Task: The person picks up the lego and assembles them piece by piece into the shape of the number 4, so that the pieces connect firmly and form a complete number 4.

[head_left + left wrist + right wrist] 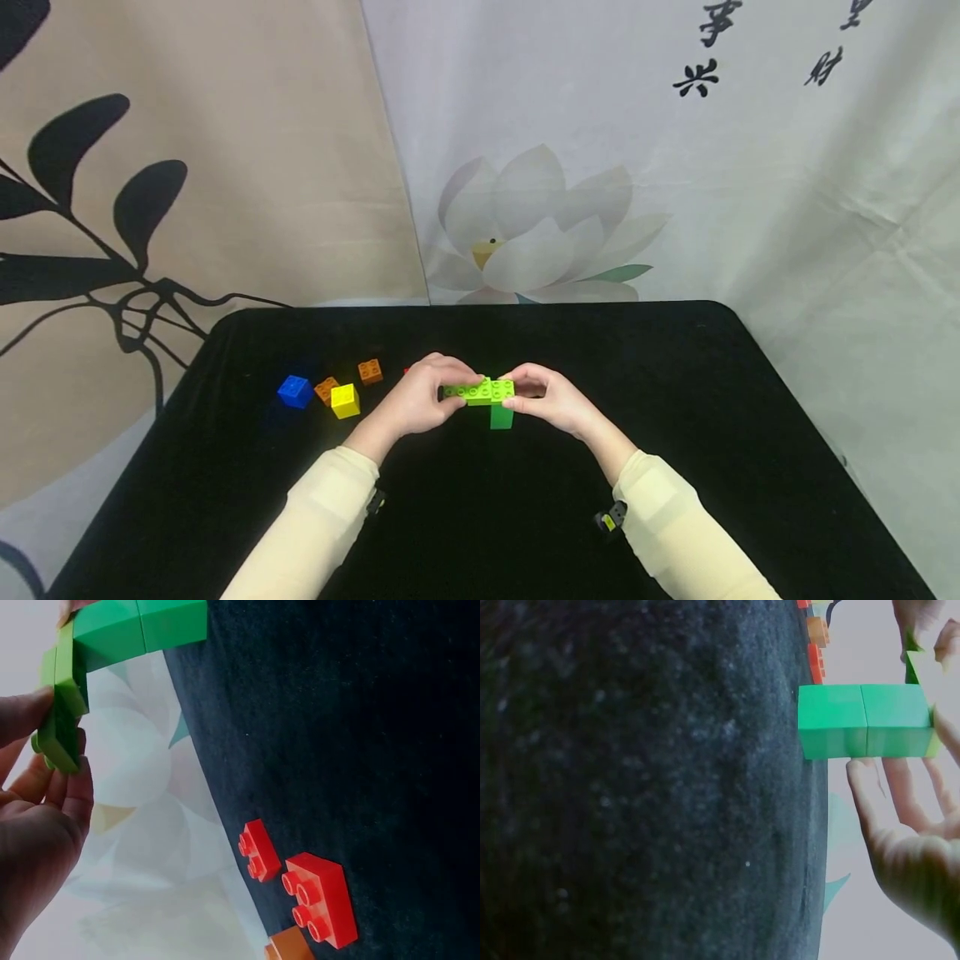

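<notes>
Over the middle of the table, both hands hold one joined piece of toy building bricks. Light-green bricks (478, 392) form its top, with studs facing up. Below their right end, two green bricks (832, 720) are stacked as a leg. My left hand (422, 398) pinches the left end of the light-green bricks between thumb and fingers. At the opposite end, my right hand (553, 402) grips the piece near the top of the leg. In the left wrist view, the light-green bricks (69, 675) overlap in a step. Fingers partly cover them.
Left of the hands on the black table (465, 517) lie a blue block (296, 392), a yellow block (345, 402) and two orange bricks (370, 372). Two red bricks (326, 900) show in the left wrist view. A printed curtain (750, 208) hangs behind the table.
</notes>
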